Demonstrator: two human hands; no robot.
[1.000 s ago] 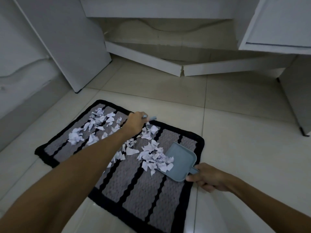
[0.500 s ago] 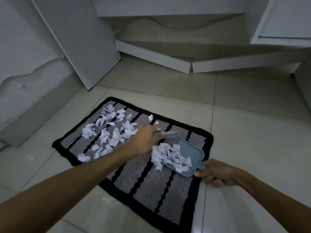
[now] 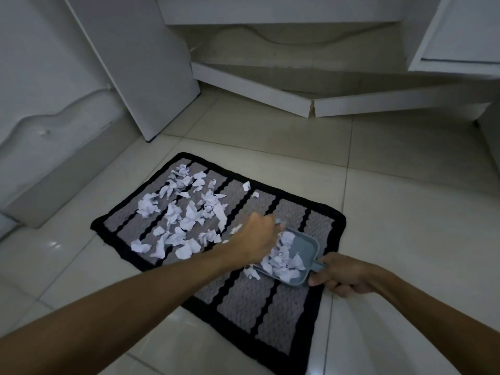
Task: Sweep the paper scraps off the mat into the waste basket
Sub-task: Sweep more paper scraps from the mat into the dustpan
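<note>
Right hand [image 3: 343, 274] down by the mat's [image 3: 243, 301] right edge, its grip curled round the handle of the blue-grey dustpan [image 3: 300, 250], which sits on the mat with a heap of paper scraps [image 3: 281, 262] already inside. Left hand [image 3: 257, 236] at the pan's mouth, fingers closed round a small brush handle [image 3: 278, 221]. Plenty more loose scraps [image 3: 184, 215] lie scattered across the mat's far left half, on the tiled floor [image 3: 405, 201].

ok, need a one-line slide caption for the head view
Left hand brushes paper scraps into a dustpan held by the right hand on a striped mat.
</note>
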